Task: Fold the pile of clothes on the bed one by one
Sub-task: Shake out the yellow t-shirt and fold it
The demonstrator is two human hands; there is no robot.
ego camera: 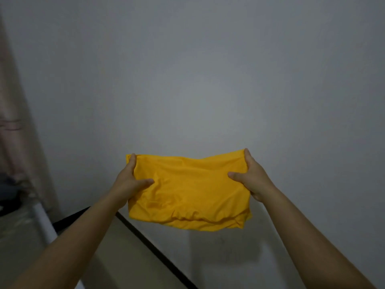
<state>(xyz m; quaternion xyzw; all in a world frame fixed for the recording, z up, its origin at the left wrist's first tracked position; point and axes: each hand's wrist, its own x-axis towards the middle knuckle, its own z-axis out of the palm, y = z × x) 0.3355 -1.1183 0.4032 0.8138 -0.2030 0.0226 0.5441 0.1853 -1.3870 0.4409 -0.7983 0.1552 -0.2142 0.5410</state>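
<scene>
Both hands grip the folded yellow garment point(188, 192) in mid-air before the grey wall point(208, 80): my left hand point(130, 182) pinches its left edge, my right hand point(250, 176) its right edge, thumbs in front. I'd keep both edges level and taut so the layers stay aligned. No bed shows.

The folded garment point(188, 190) is plain bright yellow-orange (no pattern), against a grey wall point(208, 69) and pale pink curtain point(14, 122).
</scene>
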